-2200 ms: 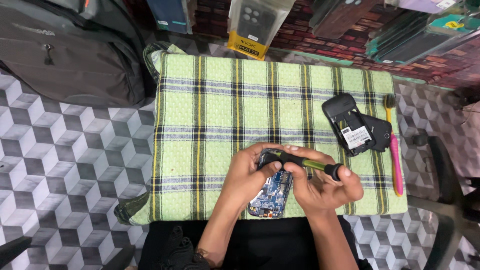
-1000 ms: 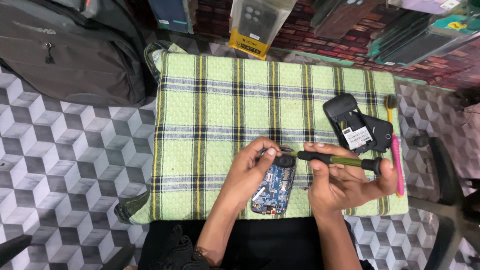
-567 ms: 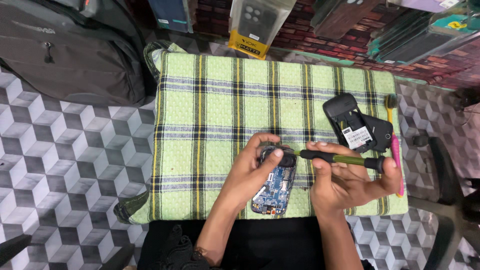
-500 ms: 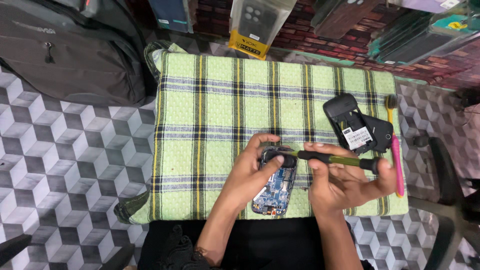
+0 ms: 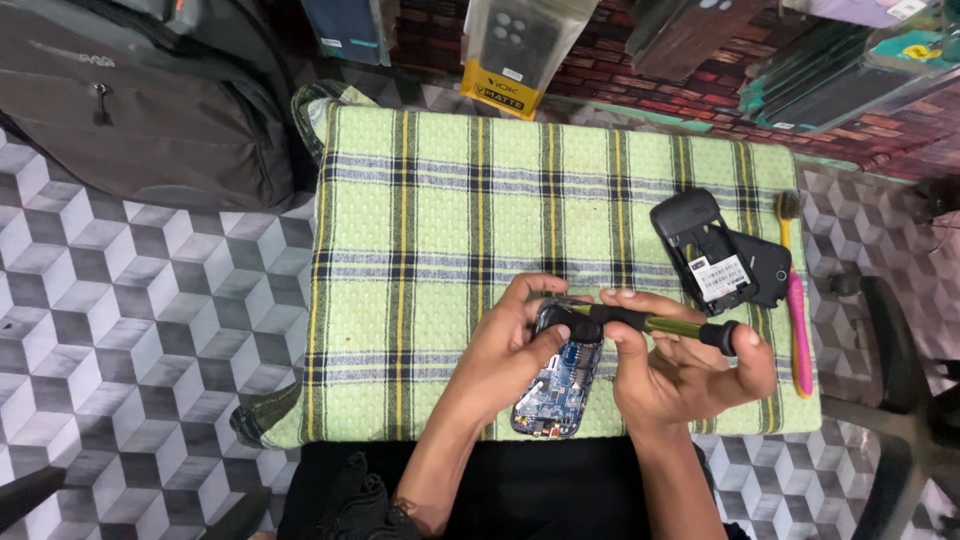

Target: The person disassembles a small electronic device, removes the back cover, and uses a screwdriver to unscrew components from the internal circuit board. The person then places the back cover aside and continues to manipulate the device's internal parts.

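My left hand [image 5: 508,345] grips an opened small phone [image 5: 553,385] with its blue circuit board showing, held near the front edge of a green plaid cloth [image 5: 430,220]. My right hand [image 5: 690,365] holds a screwdriver [image 5: 650,322] with a black and yellow-green handle, lying almost level, its tip at the top end of the phone. A black rear phone cover [image 5: 703,252] with a white label and another black phone part [image 5: 762,267] lie to the right.
A toothbrush [image 5: 795,300] with a pink and yellow handle lies along the cloth's right edge. A grey backpack [image 5: 140,100] sits at the far left on patterned floor tiles [image 5: 120,340]. Packaged phone cases [image 5: 515,45] stand behind the cloth.
The screwdriver's tip has stayed at the phone's top end while my right hand shifted slightly along the handle. My left hand still holds the phone in much the same spot.
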